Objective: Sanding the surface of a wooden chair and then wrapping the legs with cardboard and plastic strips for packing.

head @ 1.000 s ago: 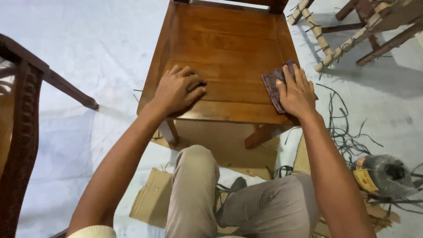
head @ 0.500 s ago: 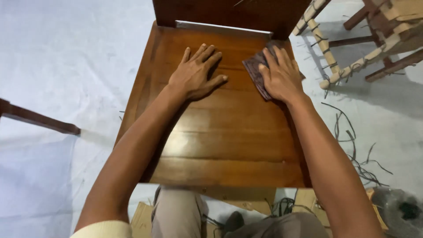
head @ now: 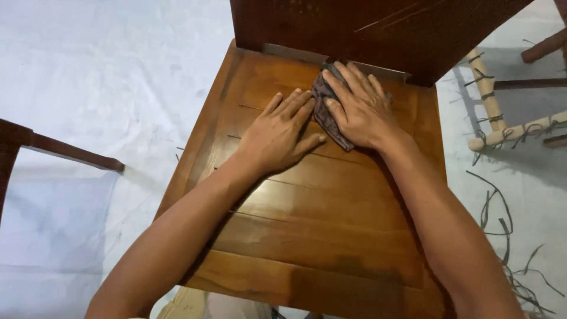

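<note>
Head view. Wooden chair seat (head: 319, 236) fills the centre of frame, slatted, glossy brown finish; dark chair back (head: 366, 29) rises along the top edge.

Right hand (head: 360, 109): palm down, fingers spread flat, pressing a dark folded piece of sandpaper (head: 323, 112) onto the seat close to the back rail. Grip is not closed around the sheet; it is pinned between palm and wood. Sheet edges show to the left of and below the fingers.

Left hand (head: 280, 139): flat on the seat, fingers together and extended, holding nothing. Its fingertips lie just beside the sandpaper; contact with it cannot be told.

Surroundings: white floor sheet (head: 106, 88) under the chair. Dark wooden furniture piece (head: 65, 152) at left edge. Pale wrapped cane frame (head: 502, 130) at right, with loose dark strips (head: 502, 230) scattered on the sheet below it.
</note>
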